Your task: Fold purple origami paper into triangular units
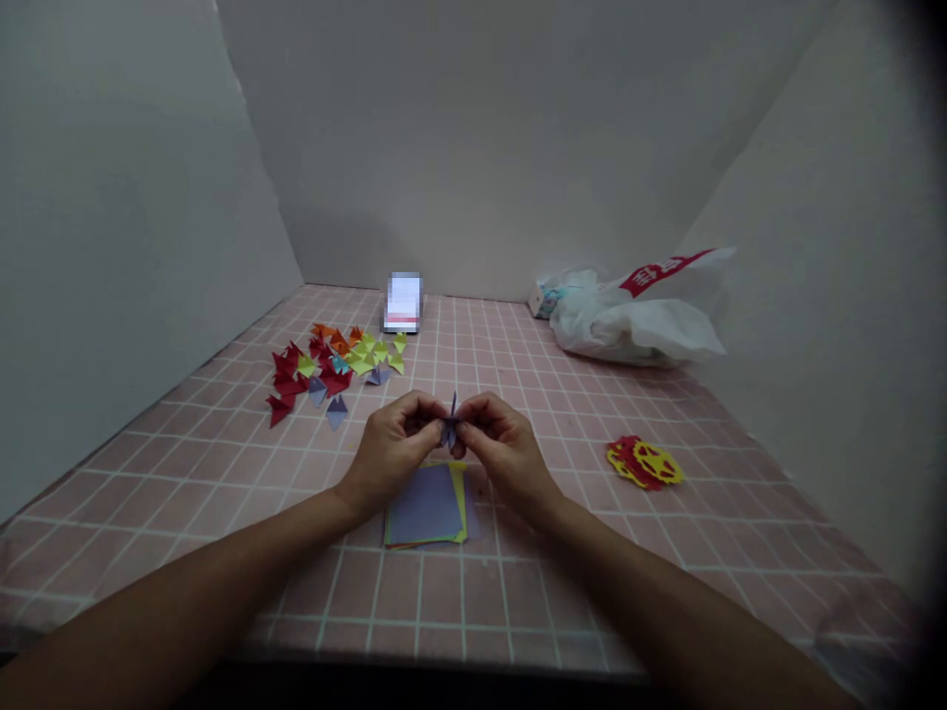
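Between my two hands is a small folded piece of purple paper (pixel 451 430), with one thin point sticking up. My left hand (pixel 400 439) pinches its left side between thumb and fingers. On the other side, my right hand (pixel 499 444) grips it the same way. Both hands are held just above and behind a stack of square paper sheets (pixel 425 505), purple on top with yellow and orange edges showing. The lower part of the folded paper is partly covered by my fingertips.
Several folded paper pieces (pixel 336 360) in red, orange, yellow and purple lie at the left. A phone (pixel 403 302) with a lit screen stands behind them. Red and yellow paper cut-outs (pixel 645 463) lie at the right. A white plastic bag (pixel 628 325) and a box (pixel 543 299) are at the back right.
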Tool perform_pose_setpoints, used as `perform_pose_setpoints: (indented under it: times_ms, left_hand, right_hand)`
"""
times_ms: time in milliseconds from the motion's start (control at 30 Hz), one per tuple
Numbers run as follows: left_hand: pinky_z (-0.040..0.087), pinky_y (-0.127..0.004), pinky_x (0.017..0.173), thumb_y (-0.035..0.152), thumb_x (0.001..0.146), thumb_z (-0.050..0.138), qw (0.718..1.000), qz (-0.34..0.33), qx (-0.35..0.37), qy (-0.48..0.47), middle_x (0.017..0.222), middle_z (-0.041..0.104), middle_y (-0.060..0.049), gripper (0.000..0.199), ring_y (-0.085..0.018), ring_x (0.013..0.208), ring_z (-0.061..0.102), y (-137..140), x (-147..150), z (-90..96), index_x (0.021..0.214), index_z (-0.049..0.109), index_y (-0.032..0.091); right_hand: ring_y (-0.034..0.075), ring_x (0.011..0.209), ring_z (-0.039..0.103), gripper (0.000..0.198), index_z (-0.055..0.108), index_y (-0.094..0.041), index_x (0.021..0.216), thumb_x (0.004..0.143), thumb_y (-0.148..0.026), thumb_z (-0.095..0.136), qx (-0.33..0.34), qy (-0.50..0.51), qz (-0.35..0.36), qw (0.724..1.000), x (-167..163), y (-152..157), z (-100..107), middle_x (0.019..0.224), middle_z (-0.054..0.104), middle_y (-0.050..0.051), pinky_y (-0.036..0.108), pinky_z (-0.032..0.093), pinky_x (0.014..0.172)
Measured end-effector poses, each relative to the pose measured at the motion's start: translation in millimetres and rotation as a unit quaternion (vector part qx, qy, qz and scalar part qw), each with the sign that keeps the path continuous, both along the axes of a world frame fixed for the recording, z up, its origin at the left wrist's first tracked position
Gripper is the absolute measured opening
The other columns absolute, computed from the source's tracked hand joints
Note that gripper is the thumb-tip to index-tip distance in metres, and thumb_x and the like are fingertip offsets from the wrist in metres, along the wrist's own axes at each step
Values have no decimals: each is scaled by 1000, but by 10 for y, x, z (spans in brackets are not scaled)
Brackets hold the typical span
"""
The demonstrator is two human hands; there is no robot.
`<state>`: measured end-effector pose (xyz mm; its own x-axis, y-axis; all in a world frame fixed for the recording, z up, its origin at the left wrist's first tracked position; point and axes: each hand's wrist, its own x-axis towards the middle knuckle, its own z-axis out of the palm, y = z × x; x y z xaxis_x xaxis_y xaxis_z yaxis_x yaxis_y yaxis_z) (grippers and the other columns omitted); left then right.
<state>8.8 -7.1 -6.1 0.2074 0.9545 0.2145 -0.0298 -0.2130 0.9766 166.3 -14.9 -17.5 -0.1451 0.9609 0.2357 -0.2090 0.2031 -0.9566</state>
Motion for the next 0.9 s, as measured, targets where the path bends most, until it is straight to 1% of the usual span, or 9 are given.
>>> perform_pose_setpoints:
  times_ms: [133, 233, 367, 433, 533, 633, 733, 800, 900]
  left_hand:
    - [51, -26, 65, 17, 74, 66, 999, -7, -28, -39, 69, 64, 1, 5, -13, 64, 62, -18, 11, 62, 80, 65, 16]
    - [51, -26, 66, 17, 75, 64, 998, -8, -41, -45, 68, 64, 1, 6, -13, 64, 63, -27, 3, 94, 81, 65, 16]
    - [52, -27, 69, 24, 81, 64, 999, -21, -30, -29, 72, 65, 0, 10, -13, 68, 64, -8, -14, 67, 84, 66, 15]
    - [51, -26, 65, 26, 78, 70, 999, -19, -23, -36, 74, 64, 0, 13, -13, 67, 63, 12, -14, 30, 83, 64, 15]
    - [51, -25, 65, 24, 78, 71, 1000, 7, 17, -25, 75, 63, 1, 13, -12, 69, 62, 33, -9, -18, 83, 62, 16]
    - [50, -26, 67, 22, 80, 70, 997, 43, 67, 17, 78, 61, 1, 11, -12, 71, 61, 29, -11, -36, 84, 60, 18]
    - [49, -25, 67, 21, 82, 68, 991, 57, 102, 61, 78, 60, 1, 9, -12, 71, 60, 18, -20, -44, 86, 60, 18]
    - [49, -25, 68, 21, 83, 67, 990, 52, 108, 71, 80, 61, 1, 9, -12, 72, 61, 17, -27, -58, 88, 60, 19]
    - [51, -26, 69, 24, 83, 68, 994, 36, 81, 67, 82, 64, -1, 12, -14, 75, 63, 27, -35, -85, 91, 61, 18]
  right_hand:
    - [13, 63, 61, 6, 64, -22, 80, 80, -16, 65, 29, -6, -4, 1000, 14, 7, 6, 71, 63, -3, 29, 49, 62]
    - [13, 64, 62, 8, 65, -21, 79, 81, -14, 63, 49, -28, -10, 998, 26, 6, 5, 70, 62, -2, 29, 50, 63]
    - [13, 66, 62, 9, 65, -21, 81, 82, -13, 62, 86, -66, -27, 994, 30, 3, -14, 73, 62, -2, 29, 50, 63]
    - [13, 67, 63, 7, 64, -20, 81, 83, -14, 62, 95, -67, -23, 993, 26, 3, -20, 75, 62, -1, 29, 50, 64]
    - [13, 67, 63, 3, 62, -20, 85, 85, -18, 63, 69, -37, -8, 997, 21, 2, -11, 76, 63, -2, 29, 51, 66]
    - [12, 63, 62, 8, 60, -20, 90, 88, -27, 64, 31, -19, 1, 999, 25, 0, 7, 74, 62, -2, 28, 49, 63]
    - [11, 59, 60, 16, 60, -19, 83, 88, -32, 67, 17, -44, 10, 999, 32, 1, 8, 69, 61, -3, 26, 46, 59]
    - [11, 58, 59, 18, 60, -19, 79, 87, -32, 68, 16, -56, 9, 998, 36, 3, -3, 66, 60, -3, 26, 45, 59]
    - [12, 59, 60, 17, 60, -19, 79, 88, -31, 67, 34, -64, -15, 997, 38, 7, -27, 67, 60, -3, 26, 46, 59]
